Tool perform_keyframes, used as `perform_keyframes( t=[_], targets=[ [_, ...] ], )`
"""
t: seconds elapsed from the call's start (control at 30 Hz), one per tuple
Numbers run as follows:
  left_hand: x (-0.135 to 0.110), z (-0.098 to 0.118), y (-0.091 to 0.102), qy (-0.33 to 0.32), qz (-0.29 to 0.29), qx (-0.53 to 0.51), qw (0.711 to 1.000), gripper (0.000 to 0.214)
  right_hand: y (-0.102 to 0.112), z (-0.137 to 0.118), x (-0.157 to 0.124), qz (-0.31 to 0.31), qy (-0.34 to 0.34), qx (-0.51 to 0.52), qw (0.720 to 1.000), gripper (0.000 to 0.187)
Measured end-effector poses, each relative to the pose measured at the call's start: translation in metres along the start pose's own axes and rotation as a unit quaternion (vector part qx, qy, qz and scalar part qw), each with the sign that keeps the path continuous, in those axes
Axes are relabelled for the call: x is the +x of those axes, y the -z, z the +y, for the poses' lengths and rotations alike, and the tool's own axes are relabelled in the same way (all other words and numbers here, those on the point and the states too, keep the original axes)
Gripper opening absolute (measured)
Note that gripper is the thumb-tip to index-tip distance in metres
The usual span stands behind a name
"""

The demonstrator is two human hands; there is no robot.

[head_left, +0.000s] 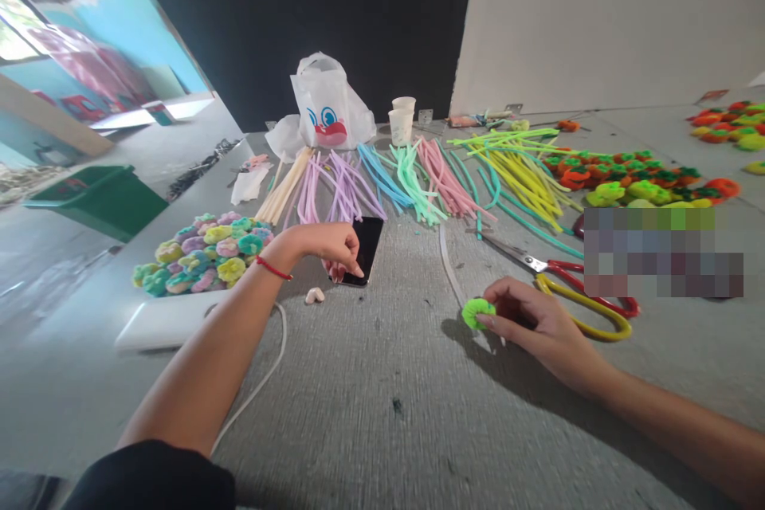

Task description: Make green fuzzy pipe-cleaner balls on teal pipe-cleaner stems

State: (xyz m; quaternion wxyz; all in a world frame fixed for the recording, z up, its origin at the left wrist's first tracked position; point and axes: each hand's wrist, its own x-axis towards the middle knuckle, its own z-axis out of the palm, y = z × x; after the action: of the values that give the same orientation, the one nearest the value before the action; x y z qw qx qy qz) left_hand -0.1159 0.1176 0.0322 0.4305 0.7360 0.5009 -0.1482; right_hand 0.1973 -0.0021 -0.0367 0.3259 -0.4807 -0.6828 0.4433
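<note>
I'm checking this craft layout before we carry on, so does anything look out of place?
A black smartphone lies among the craft supplies, beneath the left hand, just below the pipe cleaners. It isn't craft material. A small white object also sits stray on the grey surface.

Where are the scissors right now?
In the head view, the scissors lie right of centre on the grey concrete, their yellow and red handles beside the right hand, just below the teal and yellow pipe cleaners.
</note>
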Motion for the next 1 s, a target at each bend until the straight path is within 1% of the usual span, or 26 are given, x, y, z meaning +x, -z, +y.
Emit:
perform_keyframes(
  t=[0.23, 0.5, 0.67, 1.0],
  targets=[
    [-0.0004, 0.0043, -0.0029, 0.020, 0.016, 0.007, 1.000, 0.027, 0.0005, 0.0009, -0.0004, -0.006, 0.000, 0.001, 1.000, 0.025],
    [-0.0006, 0.0071, -0.0038, 0.023, 0.022, 0.022, 0.999, 0.026, 0.0002, -0.0005, -0.0006, -0.004, -0.004, -0.002, 1.000, 0.025],
    [-0.0011, 0.0062, -0.0033, 0.023, 0.013, 0.004, 1.000, 0.025, -0.0003, -0.0002, -0.0001, -0.002, -0.005, 0.003, 1.000, 0.026],
    [-0.0022, 0.0093, -0.0043, 0.027, 0.019, 0.026, 0.999, 0.025, 0.0001, 0.0002, -0.0003, -0.001, -0.005, -0.001, 1.000, 0.026]
  ],
)
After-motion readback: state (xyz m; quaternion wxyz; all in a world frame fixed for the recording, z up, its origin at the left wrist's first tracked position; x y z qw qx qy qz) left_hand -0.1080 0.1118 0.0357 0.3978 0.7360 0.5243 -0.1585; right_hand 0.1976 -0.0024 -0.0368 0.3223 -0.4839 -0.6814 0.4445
